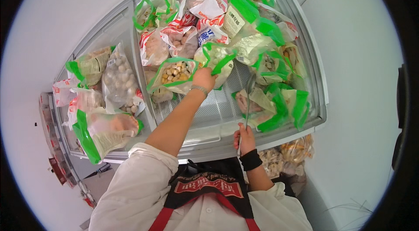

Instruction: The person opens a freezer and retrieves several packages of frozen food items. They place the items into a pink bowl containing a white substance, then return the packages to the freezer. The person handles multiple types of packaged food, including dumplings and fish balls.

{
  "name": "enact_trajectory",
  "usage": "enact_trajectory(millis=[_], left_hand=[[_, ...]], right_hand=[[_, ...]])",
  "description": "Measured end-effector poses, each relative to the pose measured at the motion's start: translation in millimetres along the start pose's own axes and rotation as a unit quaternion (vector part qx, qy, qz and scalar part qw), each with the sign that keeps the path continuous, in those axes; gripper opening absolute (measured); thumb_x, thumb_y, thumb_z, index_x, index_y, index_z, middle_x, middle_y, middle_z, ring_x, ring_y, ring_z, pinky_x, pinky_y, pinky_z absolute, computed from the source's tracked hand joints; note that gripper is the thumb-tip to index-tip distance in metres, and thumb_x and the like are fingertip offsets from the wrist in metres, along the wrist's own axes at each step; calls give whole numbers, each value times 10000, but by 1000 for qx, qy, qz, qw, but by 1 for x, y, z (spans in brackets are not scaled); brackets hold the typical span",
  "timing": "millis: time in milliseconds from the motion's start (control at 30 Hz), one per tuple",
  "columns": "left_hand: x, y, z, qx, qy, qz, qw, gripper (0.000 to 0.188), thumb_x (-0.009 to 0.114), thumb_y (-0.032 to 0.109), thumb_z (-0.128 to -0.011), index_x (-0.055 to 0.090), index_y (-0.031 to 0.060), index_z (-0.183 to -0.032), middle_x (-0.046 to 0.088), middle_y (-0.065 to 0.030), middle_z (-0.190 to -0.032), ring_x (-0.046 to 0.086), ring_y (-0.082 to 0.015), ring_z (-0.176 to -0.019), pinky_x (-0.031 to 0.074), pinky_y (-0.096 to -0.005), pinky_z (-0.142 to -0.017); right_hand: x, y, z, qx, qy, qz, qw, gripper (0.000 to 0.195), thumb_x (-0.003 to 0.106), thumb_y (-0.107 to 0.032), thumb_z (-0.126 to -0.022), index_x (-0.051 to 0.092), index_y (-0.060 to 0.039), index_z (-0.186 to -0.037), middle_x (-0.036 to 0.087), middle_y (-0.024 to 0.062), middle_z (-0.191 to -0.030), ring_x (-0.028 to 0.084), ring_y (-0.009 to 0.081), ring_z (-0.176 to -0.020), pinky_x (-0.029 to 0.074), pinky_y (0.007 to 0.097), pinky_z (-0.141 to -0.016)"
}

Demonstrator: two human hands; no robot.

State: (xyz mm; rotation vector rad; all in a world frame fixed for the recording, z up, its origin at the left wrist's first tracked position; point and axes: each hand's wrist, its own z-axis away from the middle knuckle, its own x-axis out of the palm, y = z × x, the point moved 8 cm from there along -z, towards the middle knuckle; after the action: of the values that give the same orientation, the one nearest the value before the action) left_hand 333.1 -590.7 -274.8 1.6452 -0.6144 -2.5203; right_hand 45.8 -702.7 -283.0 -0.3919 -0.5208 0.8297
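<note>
My left hand (pixel 204 80) is at the green-edged rim between two open plastic bags, its fingertips on a green edge; its exact grip is partly hidden. To its left is an open bag of yellow and white cubed food pieces (pixel 177 73). Beyond it stands a green-edged bag with pale round pieces (pixel 216 56). My right hand (pixel 245 137), with a black wristband, is closed around the handle of a long metal ladle (pixel 247 106). The ladle's bowl points away from me, beside a green-edged bag of pinkish food (pixel 244 101).
A chest freezer (pixel 209 157) with a metal divider (pixel 139 61) holds many food bags. In its left section lie a bag of pale balls (pixel 121 77) and a green-edged bag (pixel 111 129). More bags (pixel 294 149) are below the freezer's front right edge.
</note>
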Motion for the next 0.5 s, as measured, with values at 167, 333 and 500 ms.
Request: enact_trajectory(millis=[167, 333, 500], left_hand=[[-1, -4, 71, 112, 61, 92, 988, 203, 722, 181, -781, 647, 9, -860, 613, -188, -849, 595, -383, -813, 476, -463, -707], [27, -2, 148, 84, -14, 150, 985, 167, 714, 141, -786, 624, 10, -839, 576, -168, -816, 573, -380, -774, 459, -452, -673], [35, -36, 203, 13, -6, 170, 985, 157, 699, 134, -782, 618, 31, -869, 575, -176, -865, 570, -391, -819, 456, -467, -702]], right_hand=[[-2, -1, 4, 13, -19, -8, 1000, 355, 451, -340, -1009, 463, -22, -1167, 510, 49, -688, 433, 115, -414, 331, 270, -354], [-18, 9, 8, 77, -111, 70, 988, 332, 452, -330, -1011, 473, -43, -1176, 495, 45, -678, 425, 115, -410, 330, 279, -352], [-40, -30, 27, -16, -4, 149, 989, 378, 402, -348, -1026, 456, -37, -1233, 463, 23, -636, 381, 124, -366, 325, 268, -334]])
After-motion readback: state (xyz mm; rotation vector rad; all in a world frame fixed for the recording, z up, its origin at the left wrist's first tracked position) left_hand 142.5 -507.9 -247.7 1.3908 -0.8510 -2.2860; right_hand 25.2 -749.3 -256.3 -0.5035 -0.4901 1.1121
